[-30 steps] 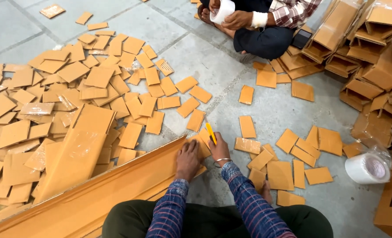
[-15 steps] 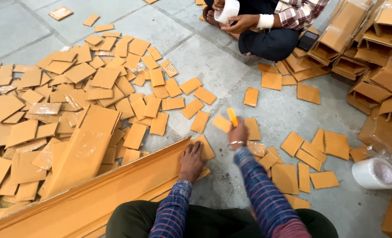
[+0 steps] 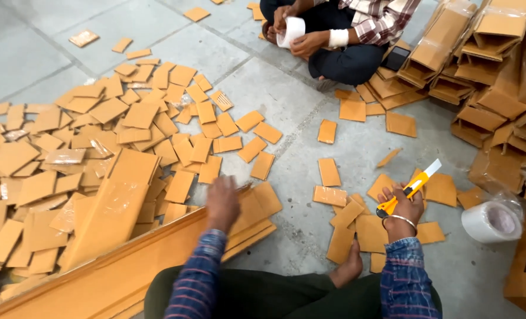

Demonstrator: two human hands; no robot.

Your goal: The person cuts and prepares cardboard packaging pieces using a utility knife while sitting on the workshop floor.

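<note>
Two hands are ours here, and we start at the fingers: those of our right hand (image 3: 401,208) are clenched around a yellow utility knife (image 3: 409,188), its pale blade pointing up and away from us. Our left hand (image 3: 222,202) lies palm down, fingers released and grasping nothing, on the end of a long cardboard strip (image 3: 121,269) that runs across the floor (image 3: 292,112) toward our lap. Small cut cardboard pieces (image 3: 357,221) lie just below and beside the knife hand, and a far larger scatter of cardboard rectangles (image 3: 115,130) spreads left of the strip. A white tape roll (image 3: 490,221) sits near our right wrist. Farther off, a seated person (image 3: 351,41) holds another tape roll (image 3: 291,31), beside stacked folded boxes (image 3: 487,53).
</note>
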